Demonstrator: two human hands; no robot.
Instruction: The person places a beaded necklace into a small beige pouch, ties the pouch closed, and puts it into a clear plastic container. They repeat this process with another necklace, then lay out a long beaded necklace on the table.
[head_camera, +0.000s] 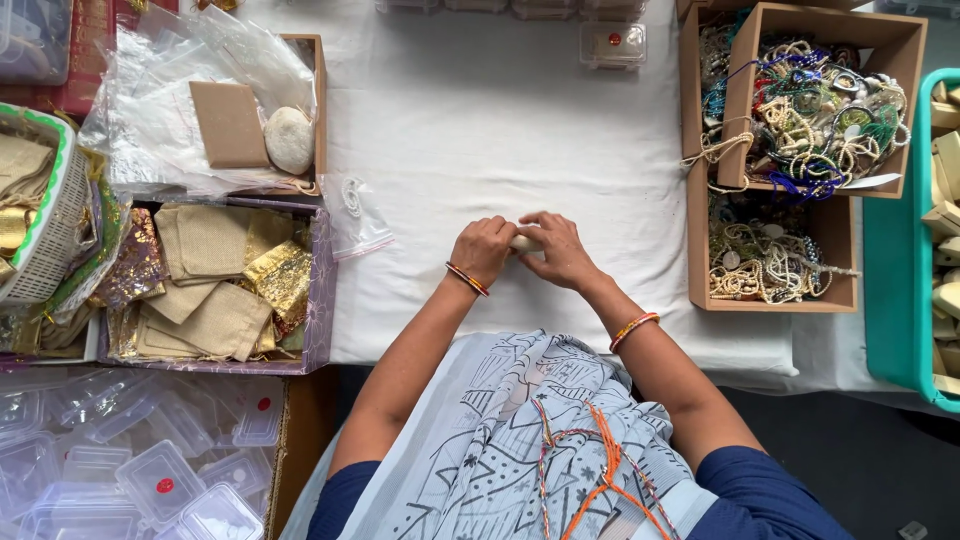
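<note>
White cloth (500, 130) covered the worktable, seen from overhead. Left hand (482, 250) and right hand (562, 250) met at the middle of the cloth, fingers curled close around a small pale object (524, 242); only a sliver of it showed between them, so its kind could not be told. Both hands gripped it, knuckles up, wrists resting on the cloth. Striped bangles sat on both wrists.

To the left of the hands, a small clear plastic bag (357, 215) lay on the cloth, near the left hand but apart from it. Further left, a purple tray (322, 290) held burlap and gold pouches. Below it, a carton of clear plastic boxes (160, 480). To the right, cardboard boxes (700, 250) held tangled bead jewellery, well apart from the right hand. A teal crate (895, 300) stood at the far right edge.
</note>
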